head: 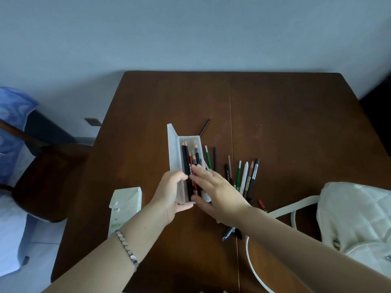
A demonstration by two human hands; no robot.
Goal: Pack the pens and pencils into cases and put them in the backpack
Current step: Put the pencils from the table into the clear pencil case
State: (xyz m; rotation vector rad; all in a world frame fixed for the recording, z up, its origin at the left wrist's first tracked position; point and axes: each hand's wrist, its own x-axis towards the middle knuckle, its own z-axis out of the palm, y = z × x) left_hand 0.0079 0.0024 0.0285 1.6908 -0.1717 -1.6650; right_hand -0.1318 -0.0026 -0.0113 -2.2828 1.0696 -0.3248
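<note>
A translucent white pencil case (174, 149) lies open mid-table with its lid standing up on the left. Several black, red and grey pencils (187, 159) lie inside it. My left hand (169, 192) grips the case's near end. My right hand (215, 191) rests flat over the case's near right side, fingers spread, touching the pencils there. Loose pens and pencils (243, 176) fan out on the table to the right of the case. A second white case (124, 205) with a snap flap lies at the left. The white quilted backpack (357, 216) sits at the right edge.
The brown wooden table (285, 115) stands against a pale wall. A lone dark pencil (204, 126) lies beyond the case. A dark pen (227, 234) shows under my right forearm. The backpack's white straps (252, 265) loop across the near table. A wooden chair (48, 172) stands left.
</note>
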